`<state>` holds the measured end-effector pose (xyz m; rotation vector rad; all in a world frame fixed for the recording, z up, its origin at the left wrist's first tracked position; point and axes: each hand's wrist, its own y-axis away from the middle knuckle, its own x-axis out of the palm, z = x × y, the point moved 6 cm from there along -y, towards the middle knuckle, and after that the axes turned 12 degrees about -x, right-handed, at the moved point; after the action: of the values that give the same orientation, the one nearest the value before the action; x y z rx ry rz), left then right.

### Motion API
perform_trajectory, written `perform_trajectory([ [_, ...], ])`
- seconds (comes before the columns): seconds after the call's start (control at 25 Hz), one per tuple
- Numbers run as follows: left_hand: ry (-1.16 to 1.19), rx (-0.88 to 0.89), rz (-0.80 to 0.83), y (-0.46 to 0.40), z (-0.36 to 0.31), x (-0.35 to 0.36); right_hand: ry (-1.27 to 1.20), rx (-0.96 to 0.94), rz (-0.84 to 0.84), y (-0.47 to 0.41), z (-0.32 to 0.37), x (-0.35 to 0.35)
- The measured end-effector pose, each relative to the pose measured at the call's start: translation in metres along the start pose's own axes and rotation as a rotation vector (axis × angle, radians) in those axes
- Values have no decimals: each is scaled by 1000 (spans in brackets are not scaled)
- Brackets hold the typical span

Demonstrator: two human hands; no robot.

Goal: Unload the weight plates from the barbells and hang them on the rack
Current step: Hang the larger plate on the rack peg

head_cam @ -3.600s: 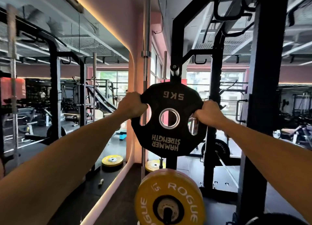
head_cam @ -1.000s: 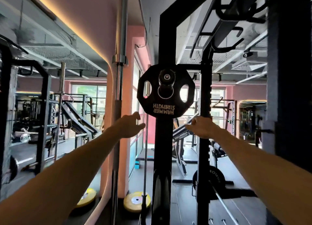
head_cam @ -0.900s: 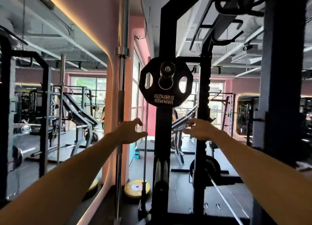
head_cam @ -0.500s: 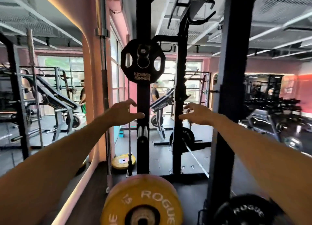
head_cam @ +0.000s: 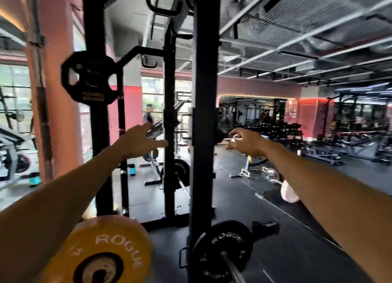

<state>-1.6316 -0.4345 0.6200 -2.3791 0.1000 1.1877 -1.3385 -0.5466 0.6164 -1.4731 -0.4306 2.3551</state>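
The black 5 kg plate [head_cam: 89, 77] hangs on a peg high on the rack's left upright [head_cam: 94, 38]. A yellow Rogue plate [head_cam: 106, 251] sits low at the front left. A black Rogue plate [head_cam: 224, 248] is on a barbell [head_cam: 232, 269] just right of the near black upright [head_cam: 204, 113]. My left hand [head_cam: 137, 141] and my right hand [head_cam: 247, 141] are both stretched out in the air with spread fingers, holding nothing, on either side of that upright.
Another black Rogue plate [head_cam: 180, 170] sits on a bar deeper inside the rack. A person [head_cam: 148, 114] stands by the far window. A pink pillar [head_cam: 53, 91] rises at left. Benches and dumbbell racks [head_cam: 273, 127] fill the room at right.
The view has swung right, so the hung 5 kg plate has moved to the upper left. Both hands stay empty and have drifted right, away from the plate.
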Motion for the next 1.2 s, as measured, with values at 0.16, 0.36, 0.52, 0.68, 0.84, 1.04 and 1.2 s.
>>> perform_trajectory([
  [0.16,86,8,13,30,-98,79,58,61,6,62,-98,-75],
  [0.36,97,32,42,41,-183,128,55,106,4,101,-174,-132],
  [0.52,48,34,57,32,-220,154,50,120,-11,103,-217,-146],
  [0.68,48,14,33,8,-222,170,17,116,7,80,-249,-138],
  [0.84,47,-41,-15,-33,-210,191,32,65,40,31,-270,-124],
  [1.04,39,-82,-51,-75,-209,214,0,-17,47,-31,-291,-109],
  [1.2,9,-120,-72,-97,-209,225,-19,-56,69,-66,-312,-99],
])
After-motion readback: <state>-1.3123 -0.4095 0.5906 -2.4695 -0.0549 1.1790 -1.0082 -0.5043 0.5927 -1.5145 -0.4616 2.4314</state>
